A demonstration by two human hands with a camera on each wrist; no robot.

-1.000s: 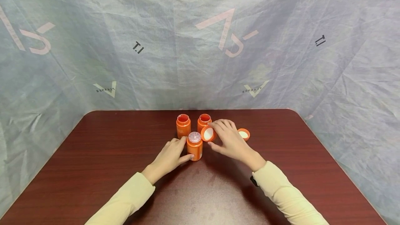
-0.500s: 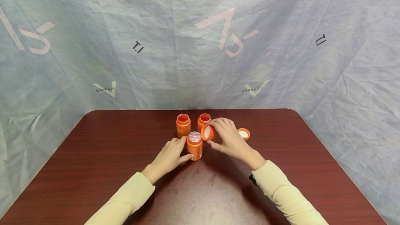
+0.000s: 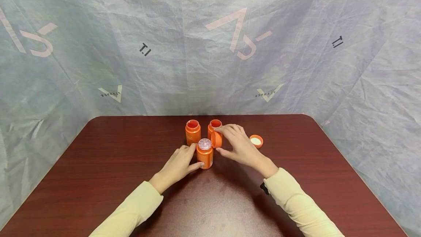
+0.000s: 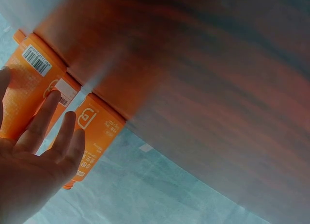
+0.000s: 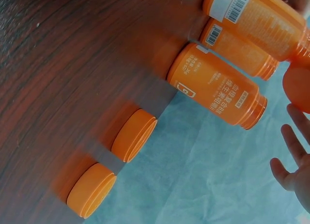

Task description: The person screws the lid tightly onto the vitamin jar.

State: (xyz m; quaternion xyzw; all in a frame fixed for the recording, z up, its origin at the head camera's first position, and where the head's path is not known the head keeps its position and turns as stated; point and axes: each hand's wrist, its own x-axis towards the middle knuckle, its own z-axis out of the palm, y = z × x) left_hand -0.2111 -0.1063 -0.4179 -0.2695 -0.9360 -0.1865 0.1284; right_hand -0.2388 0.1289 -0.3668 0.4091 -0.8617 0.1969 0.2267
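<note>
My left hand (image 3: pixel 177 164) holds the front orange bottle (image 3: pixel 205 159), thumb low on its near side and fingers at its left. This bottle stands upright, its mouth covered by a printed seal. My right hand (image 3: pixel 241 147) pinches an orange screw cap (image 3: pixel 216 139) between thumb and fingers, just right of the sealed mouth. The cap is tipped nearly on edge, its opening turned toward the bottle. In the right wrist view the cap (image 5: pixel 297 87) overlaps the neck of the front bottle (image 5: pixel 264 23). The other right fingers are spread apart.
Behind stand two uncapped orange bottles, a left one (image 3: pixel 193 134) and a right one (image 3: pixel 212 130). One loose cap (image 3: pixel 256 141) lies inner side up beyond my right hand; another cap (image 5: pixel 91 190) shows beside it in the right wrist view. A fabric backdrop (image 3: pixel 184 65) hangs behind the table (image 3: pixel 125 149).
My right fingers have turned the cap, so its white inside, facing me earlier, has swung left out of sight. The left hand and the bottles have stayed put.
</note>
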